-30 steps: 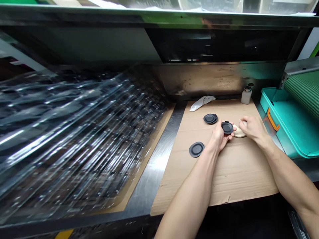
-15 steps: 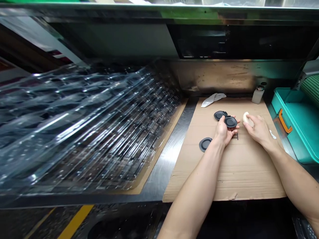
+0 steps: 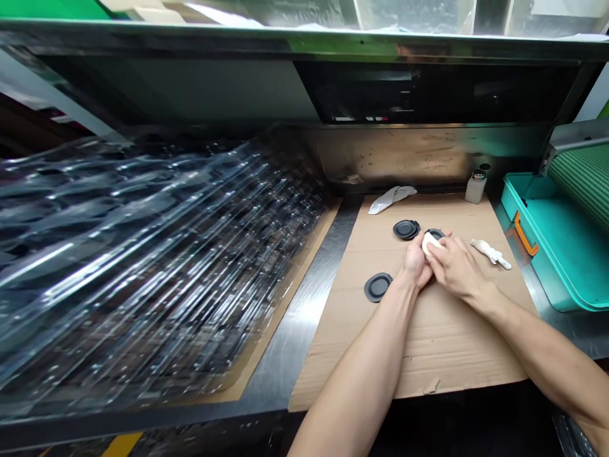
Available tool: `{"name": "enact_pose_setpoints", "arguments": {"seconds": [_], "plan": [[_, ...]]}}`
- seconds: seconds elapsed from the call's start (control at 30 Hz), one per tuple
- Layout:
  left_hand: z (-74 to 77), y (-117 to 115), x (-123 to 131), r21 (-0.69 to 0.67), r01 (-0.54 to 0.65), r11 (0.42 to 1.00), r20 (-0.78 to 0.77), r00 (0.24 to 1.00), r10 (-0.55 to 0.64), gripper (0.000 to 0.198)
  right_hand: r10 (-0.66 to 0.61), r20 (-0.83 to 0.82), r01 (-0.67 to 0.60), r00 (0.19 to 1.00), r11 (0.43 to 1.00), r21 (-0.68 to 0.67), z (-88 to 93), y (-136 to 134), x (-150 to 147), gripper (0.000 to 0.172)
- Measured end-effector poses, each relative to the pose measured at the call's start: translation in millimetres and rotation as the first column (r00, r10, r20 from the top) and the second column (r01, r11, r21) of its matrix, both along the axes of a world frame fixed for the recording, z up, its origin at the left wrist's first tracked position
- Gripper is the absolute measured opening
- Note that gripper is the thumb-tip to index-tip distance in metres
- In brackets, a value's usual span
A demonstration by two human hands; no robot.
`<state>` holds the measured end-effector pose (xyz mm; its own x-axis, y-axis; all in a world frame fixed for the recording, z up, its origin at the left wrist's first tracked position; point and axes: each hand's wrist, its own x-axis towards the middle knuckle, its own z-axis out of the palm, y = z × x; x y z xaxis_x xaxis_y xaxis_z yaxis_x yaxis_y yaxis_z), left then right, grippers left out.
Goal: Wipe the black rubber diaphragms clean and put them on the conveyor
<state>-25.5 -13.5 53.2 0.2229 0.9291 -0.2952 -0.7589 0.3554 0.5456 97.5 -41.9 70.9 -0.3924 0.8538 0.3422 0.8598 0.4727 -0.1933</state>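
My left hand [image 3: 415,265] grips a black round disc [image 3: 436,234] over a cardboard sheet [image 3: 428,343], fingers curled under it. My right hand [image 3: 455,266] holds a small white pad [image 3: 429,242] and presses it onto that disc, so most of the disc is hidden. Just behind lies a small stack of black discs [image 3: 406,229]. A single black disc [image 3: 377,287] lies to the left of my left wrist.
A crumpled white cloth [image 3: 492,252] lies to the right of my hands, another white rag [image 3: 391,197] at the back. A small bottle [image 3: 476,186] stands by the rear wall. A teal tray [image 3: 561,244] sits at right. Stacked clear plastic trays [image 3: 143,266] fill the left.
My right hand has brought the white pad from the right onto the disc held in my left hand. A crumpled cloth now shows on the cardboard at right.
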Motion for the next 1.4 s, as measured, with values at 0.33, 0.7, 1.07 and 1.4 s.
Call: {"name": "enact_pose_setpoints", "arguments": {"seconds": [0.33, 0.7, 1.07, 1.4], "plan": [[-5.3, 6.7, -4.9, -0.056, -0.052, 0.997, -0.097, 0.994, 0.047, 0.043, 0.034, 0.310, -0.012, 0.950, 0.997, -0.074, 20.2, -7.0, 8.2, 0.041], [-7.0, 8.3, -7.6, -0.055, -0.004, 0.998, -0.052, 0.999, 0.001, 0.046, 0.068, 0.346, -0.041, 0.936, 0.996, -0.083, 20.4, -10.0, 2.3, 0.040], [-2.4, 4.7, -7.7, -0.011, -0.086, 0.996, -0.133, 0.988, 0.084, 0.043, -0.198, 0.231, 0.207, 0.953, 0.978, -0.015, 11.0, 3.0, 17.3, 0.038], [21.1, 3.8, -24.6, -0.094, -0.138, 0.986, 0.144, 0.978, 0.151, 0.051, -0.382, 0.270, 0.434, 0.884, 0.885, -0.170, 30.6, 13.0, 58.6, 0.042]]}}
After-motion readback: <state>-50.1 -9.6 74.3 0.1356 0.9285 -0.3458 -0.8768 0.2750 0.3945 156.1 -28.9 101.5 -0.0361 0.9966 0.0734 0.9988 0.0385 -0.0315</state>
